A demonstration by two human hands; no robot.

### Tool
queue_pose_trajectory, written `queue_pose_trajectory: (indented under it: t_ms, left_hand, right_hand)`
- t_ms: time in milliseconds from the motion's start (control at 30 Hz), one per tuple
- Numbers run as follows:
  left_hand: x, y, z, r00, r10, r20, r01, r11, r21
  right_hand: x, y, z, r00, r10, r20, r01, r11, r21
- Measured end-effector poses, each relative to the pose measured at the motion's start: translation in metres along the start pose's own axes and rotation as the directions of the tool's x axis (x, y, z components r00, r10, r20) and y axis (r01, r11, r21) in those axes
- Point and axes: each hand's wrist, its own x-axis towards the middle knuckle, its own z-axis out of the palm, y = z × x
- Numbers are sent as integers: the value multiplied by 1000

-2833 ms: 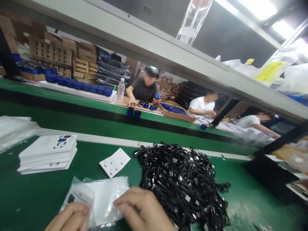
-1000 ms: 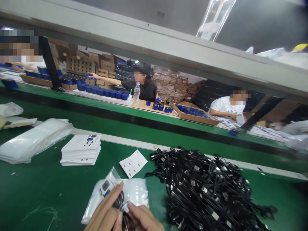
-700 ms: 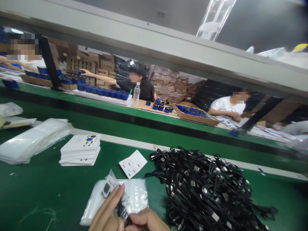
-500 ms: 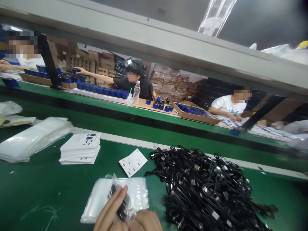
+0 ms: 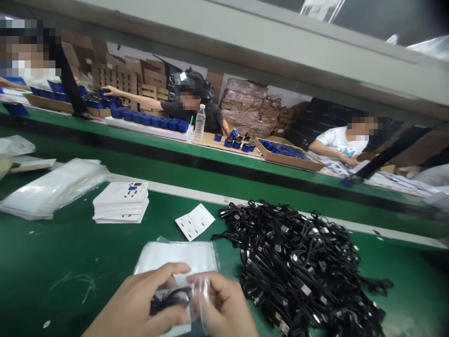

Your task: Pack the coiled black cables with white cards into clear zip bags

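Low in the view, a clear plastic bag [image 5: 203, 299] with a coiled black cable [image 5: 170, 299] inside is held between my two hands. My left hand [image 5: 140, 299] is closed around the bag at the cable, thumb over the front. My right hand [image 5: 226, 304] pinches the bag's clear right-hand end; its fingertips are slightly blurred. White paper shows below the cable. Just beyond my hands lies a pile of flat clear bags [image 5: 178, 255], partly covered by them. To the right spreads a big heap of black USB cables [image 5: 301, 267].
A printed leaflet [image 5: 195, 222] and a stack of white leaflets [image 5: 120, 202] lie further back. More plastic bags [image 5: 52, 187] are at the left. Beyond a ledge, several people work among blue round items [image 5: 150, 120], a bottle [image 5: 199, 123] and a cardboard tray [image 5: 291, 161].
Both hands have come further into view, and the bag has turned in them so the cable lies across it. My left hand's fingers have bent from straight to wrapped around the bag.
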Motion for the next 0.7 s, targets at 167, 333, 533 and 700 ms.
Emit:
queue_pose_trajectory:
  t_ms: [167, 333, 533, 700]
  left_hand:
    - [2, -4, 8, 985, -145, -94, 125, 972, -197]
    - [1, -10, 21, 970, -162, -182, 98, 943, -317]
    - [-2, 3, 17, 976, -196, -93, 128, 867, -481]
    - [-3, -1, 17, 980, -133, -149, 39, 859, -510]
  right_hand:
    - [-5, -2, -3, 994, 63, -93, -32, 953, 301]
    - [-12, 3, -10, 987, -22, -159, 51, 982, 181]
    - [-9, 4, -14, 952, -217, -214, 174, 963, -204]
    - [-7, 3, -19, 939, -306, -157, 229, 896, -381]
